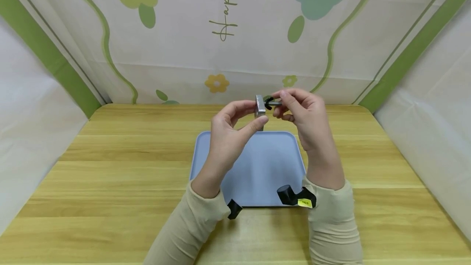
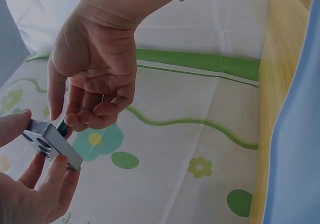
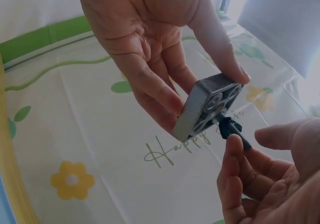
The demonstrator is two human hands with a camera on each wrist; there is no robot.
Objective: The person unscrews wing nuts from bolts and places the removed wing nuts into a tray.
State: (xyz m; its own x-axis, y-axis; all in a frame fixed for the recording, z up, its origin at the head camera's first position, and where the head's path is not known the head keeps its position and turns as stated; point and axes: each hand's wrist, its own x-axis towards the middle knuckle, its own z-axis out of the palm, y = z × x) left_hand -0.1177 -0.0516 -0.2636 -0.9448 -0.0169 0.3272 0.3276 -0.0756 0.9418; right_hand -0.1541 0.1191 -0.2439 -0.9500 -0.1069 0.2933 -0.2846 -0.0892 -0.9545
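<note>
My left hand [image 1: 229, 132] grips a small square metal block [image 1: 260, 104] by its edges, thumb on one side and fingers on the other, raised above the table. In the right wrist view the block's recessed face shows round holes, and a threaded bolt [image 3: 245, 142] sticks out of its middle. A black wing nut [image 3: 229, 127] sits on the bolt, close to the block. My right hand [image 1: 308, 114] has its fingers curled around the nut and bolt end, a fingertip at the nut's wing. Its thumb stands a little apart from the bolt in that view.
A light blue tray [image 1: 265, 167] lies on the wooden table [image 1: 121, 175] below my hands. A white flowered cloth [image 1: 176, 44] hangs behind the table. Black wrist mounts [image 1: 288, 195] are strapped over both beige sleeves.
</note>
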